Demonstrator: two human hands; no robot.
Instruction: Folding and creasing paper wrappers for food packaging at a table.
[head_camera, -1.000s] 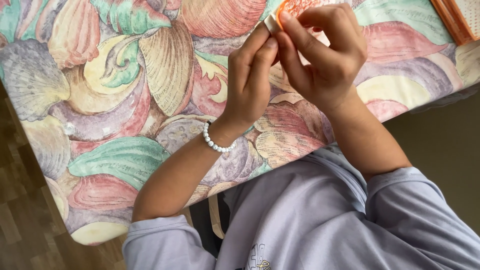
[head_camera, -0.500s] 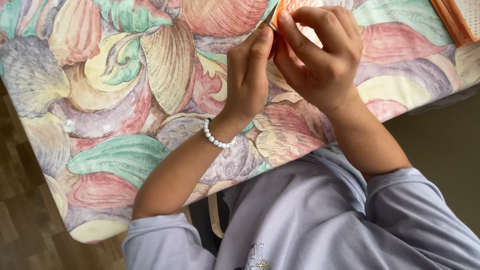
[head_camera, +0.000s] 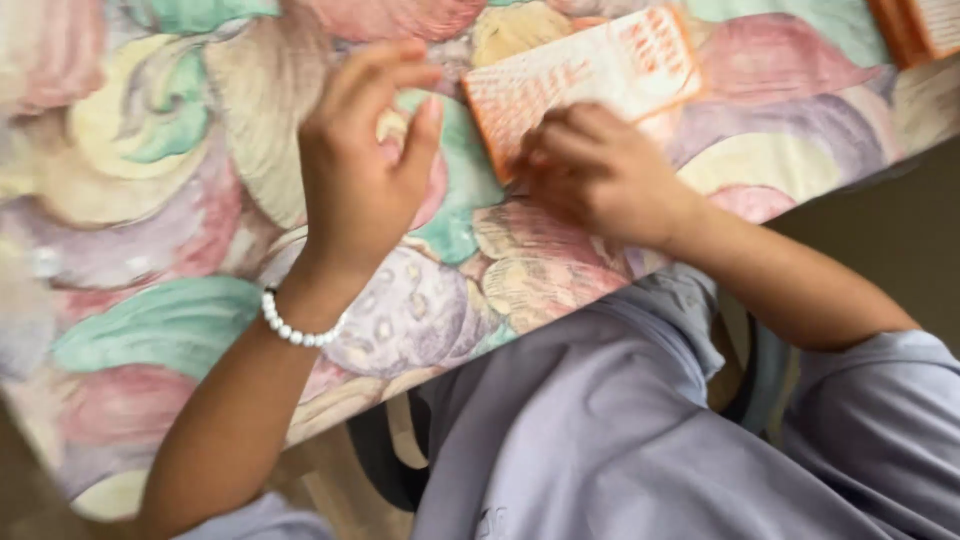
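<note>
An orange-bordered card (head_camera: 585, 85), rectangular and pale inside with rows of small orange print, lies flat on the shell-patterned tablecloth (head_camera: 150, 200) near the top centre of the view. It sits tilted, with its long edge rising toward the right. A second orange-edged item (head_camera: 920, 25) of similar colour rests at the top right corner, well apart from the first; only its corner shows, so its kind cannot be told.

Compared with the frame half a second earlier, both hands have come down from the raised position in which they pinched a small orange-and-white piece together. The card was not visible then and now lies exposed on the cloth. The hands have separated, and the view has shifted, so the table edge crosses the picture at a steeper slant.

The right hand (head_camera: 600, 175) rests on the cloth at the lower left corner of the card, knuckles up, fingers curled together and pressing against the card's edge. Motion blur hides whether anything small is clamped inside them. The forearm runs down and right to a lilac sleeve (head_camera: 880, 420).

The left hand (head_camera: 365, 175) is lifted above the table, just left of the card and not touching it. Its fingers are loosely bent and slightly apart, with the thumb up; it holds nothing visible. A white bead bracelet (head_camera: 295, 328) circles the wrist, and the forearm descends to the lower left.
</note>
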